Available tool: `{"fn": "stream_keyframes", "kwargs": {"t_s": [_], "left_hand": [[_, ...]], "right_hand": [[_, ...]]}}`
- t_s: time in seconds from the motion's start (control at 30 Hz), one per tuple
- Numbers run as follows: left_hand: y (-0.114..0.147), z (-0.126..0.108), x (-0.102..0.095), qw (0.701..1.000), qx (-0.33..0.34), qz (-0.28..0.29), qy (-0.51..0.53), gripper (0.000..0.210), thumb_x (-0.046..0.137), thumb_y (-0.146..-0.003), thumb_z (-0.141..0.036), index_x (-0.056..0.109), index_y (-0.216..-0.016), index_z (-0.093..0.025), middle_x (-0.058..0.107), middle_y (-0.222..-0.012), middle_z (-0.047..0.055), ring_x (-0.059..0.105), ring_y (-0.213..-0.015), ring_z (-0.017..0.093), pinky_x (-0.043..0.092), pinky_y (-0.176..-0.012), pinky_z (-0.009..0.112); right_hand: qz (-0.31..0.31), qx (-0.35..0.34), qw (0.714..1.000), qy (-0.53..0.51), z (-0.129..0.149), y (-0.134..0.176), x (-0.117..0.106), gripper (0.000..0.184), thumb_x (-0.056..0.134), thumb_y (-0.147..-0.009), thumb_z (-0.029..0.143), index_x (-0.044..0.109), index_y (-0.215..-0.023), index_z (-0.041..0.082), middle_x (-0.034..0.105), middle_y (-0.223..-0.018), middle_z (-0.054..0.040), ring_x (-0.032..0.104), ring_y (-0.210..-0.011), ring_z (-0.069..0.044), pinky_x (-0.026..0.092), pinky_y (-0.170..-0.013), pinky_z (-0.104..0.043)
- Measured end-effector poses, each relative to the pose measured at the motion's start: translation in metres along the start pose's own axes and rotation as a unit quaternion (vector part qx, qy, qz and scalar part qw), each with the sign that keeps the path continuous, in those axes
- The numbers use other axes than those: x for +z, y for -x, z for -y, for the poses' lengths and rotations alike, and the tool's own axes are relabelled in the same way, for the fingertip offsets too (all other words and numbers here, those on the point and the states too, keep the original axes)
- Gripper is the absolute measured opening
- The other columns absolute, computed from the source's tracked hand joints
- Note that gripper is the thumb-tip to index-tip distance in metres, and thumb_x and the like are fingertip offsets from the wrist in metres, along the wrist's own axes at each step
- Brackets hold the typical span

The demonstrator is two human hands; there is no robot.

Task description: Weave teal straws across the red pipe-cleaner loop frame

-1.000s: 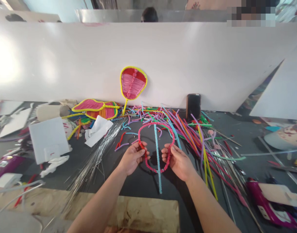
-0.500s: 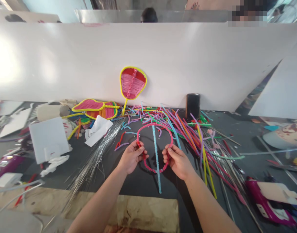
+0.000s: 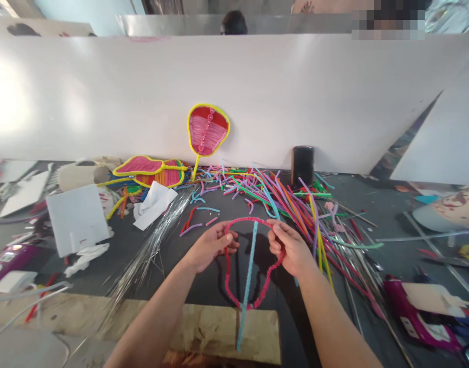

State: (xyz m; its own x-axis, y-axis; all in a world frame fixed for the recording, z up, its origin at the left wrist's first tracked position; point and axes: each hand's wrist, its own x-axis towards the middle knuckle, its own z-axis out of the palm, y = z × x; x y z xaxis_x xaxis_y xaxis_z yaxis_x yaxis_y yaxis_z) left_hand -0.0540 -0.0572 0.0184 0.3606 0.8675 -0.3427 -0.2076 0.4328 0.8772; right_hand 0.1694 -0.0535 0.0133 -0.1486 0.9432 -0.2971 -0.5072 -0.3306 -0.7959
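Observation:
A fan-shaped frame [image 3: 227, 278] of pink pipe cleaner, with a light blue stem [image 3: 249, 266] running down its middle and out below, is held up between my two hands. My left hand [image 3: 215, 246] pinches the upper left side of the loop. With thumb and fingers closed, my right hand [image 3: 290, 245] grips the upper right of the loop. Beyond them, a finished-looking pink and red fan [image 3: 208, 130] with yellow edging leans upright against the white board. More yellow-edged fans [image 3: 150, 171] lie to its left.
Loose coloured pipe cleaners [image 3: 291, 199] spread behind and right of my hands. Thin metal wires [image 3: 153, 235] lie on the left. A black phone [image 3: 302, 166] leans on the white board [image 3: 276, 92]. Purple glue guns [image 3: 422, 317] rest at both sides; a cardboard piece [image 3: 219, 332] lies at the front edge.
The pink frame has come lower and nearer, its stem now over the cardboard and tilted the other way. My right hand has shifted right and up along the loop.

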Motion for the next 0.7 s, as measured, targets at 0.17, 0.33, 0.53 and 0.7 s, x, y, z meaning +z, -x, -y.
{"fn": "stream_keyframes", "kwargs": {"t_s": [0.17, 0.33, 0.53, 0.7], "left_hand": [[-0.015, -0.014, 0.005, 0.940, 0.155, -0.077, -0.292, 0.027, 0.063, -0.077, -0.031, 0.068, -0.102, -0.022, 0.067, -0.096, 0.005, 0.061, -0.088, 0.019, 0.046, -0.079, 0.028], [-0.024, -0.030, 0.022, 0.876, 0.198, -0.015, -0.439, 0.017, 0.058, -0.078, -0.023, 0.072, -0.088, -0.026, 0.070, -0.087, 0.001, 0.060, -0.083, 0.019, 0.041, -0.076, 0.025], [-0.028, -0.027, 0.031, 0.828, 0.256, 0.029, -0.498, 0.021, 0.055, -0.080, -0.020, 0.071, -0.090, -0.027, 0.069, -0.083, 0.003, 0.059, -0.079, 0.019, 0.038, -0.073, 0.025], [-0.029, -0.023, 0.033, 0.825, 0.268, 0.014, -0.497, 0.018, 0.055, -0.078, -0.019, 0.071, -0.081, -0.025, 0.067, -0.079, 0.005, 0.057, -0.078, 0.021, 0.037, -0.077, 0.030]], "right_hand": [[0.040, 0.012, 0.996, 0.073, -0.008, 0.007, 0.009, 0.029, 0.069, -0.074, 0.041, 0.062, -0.093, 0.019, 0.057, -0.060, 0.0026, 0.041, -0.044, -0.006, 0.029, -0.041, -0.019], [0.046, -0.058, 0.971, 0.227, -0.010, 0.007, 0.008, 0.028, 0.061, -0.079, 0.042, 0.063, -0.097, 0.020, 0.061, -0.064, 0.0009, 0.047, -0.048, -0.010, 0.036, -0.046, -0.023], [0.037, -0.188, 0.899, 0.394, -0.011, 0.005, 0.002, 0.017, 0.059, -0.080, 0.033, 0.068, -0.093, 0.025, 0.068, -0.090, -0.0026, 0.061, -0.082, -0.020, 0.045, -0.075, -0.032], [0.035, -0.211, 0.875, 0.434, -0.013, 0.006, 0.001, 0.016, 0.056, -0.082, 0.032, 0.068, -0.091, 0.027, 0.069, -0.085, -0.0021, 0.061, -0.078, -0.021, 0.045, -0.072, -0.033]]}}
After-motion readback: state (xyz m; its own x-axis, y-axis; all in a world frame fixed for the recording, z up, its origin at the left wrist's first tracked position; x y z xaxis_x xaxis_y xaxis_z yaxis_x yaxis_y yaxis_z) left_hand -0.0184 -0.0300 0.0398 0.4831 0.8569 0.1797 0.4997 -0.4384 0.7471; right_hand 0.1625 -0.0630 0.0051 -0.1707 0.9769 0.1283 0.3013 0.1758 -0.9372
